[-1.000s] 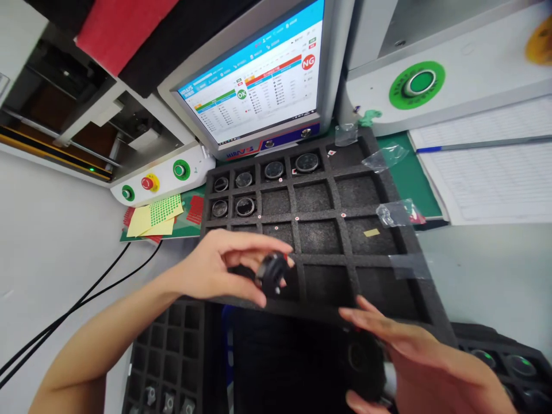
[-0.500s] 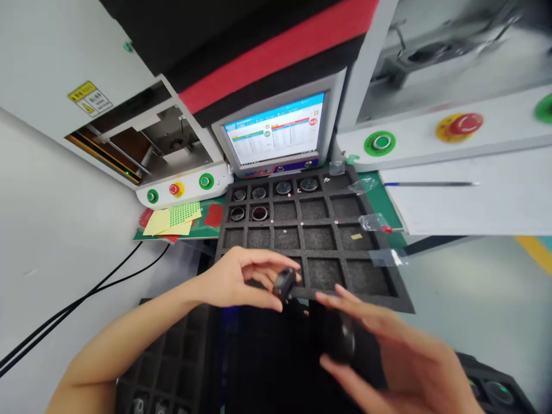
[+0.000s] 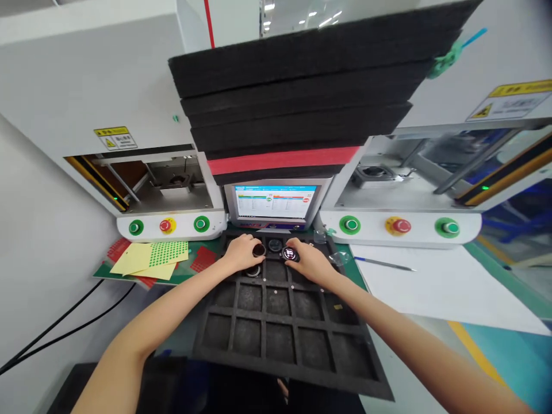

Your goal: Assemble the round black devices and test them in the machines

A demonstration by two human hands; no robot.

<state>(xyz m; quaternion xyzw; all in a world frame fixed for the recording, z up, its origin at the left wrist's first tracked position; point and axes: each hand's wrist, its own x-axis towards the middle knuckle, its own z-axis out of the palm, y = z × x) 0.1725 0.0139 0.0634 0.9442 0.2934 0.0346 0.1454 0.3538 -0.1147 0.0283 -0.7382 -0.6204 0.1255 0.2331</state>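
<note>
My left hand point(image 3: 242, 253) reaches to the back row of a black foam tray point(image 3: 264, 357), its fingers closed around a round dark watch case point(image 3: 259, 250). Two columns to the right, my right hand point(image 3: 311, 262) grips a round watch point(image 3: 290, 253) whose face is lit with white figures. Between the hands another dark round watch face point(image 3: 275, 246) lies in its pocket. Just below my left fingers a further watch case point(image 3: 253, 271) sits in the second row, partly covered.
A monitor point(image 3: 273, 204) stands behind the tray under stacked black foam point(image 3: 284, 109). Machines with green and red buttons flank it. Sticker sheets point(image 3: 150, 257) lie left. A pen point(image 3: 385, 264) rests on white paper point(image 3: 435, 287) at right; plastic scraps point(image 3: 340, 258) lie near the tray.
Both hands have moved from the tray's near edge to its back row. The view has lifted, showing more of the machines. The right hand's watch face now shows lit.
</note>
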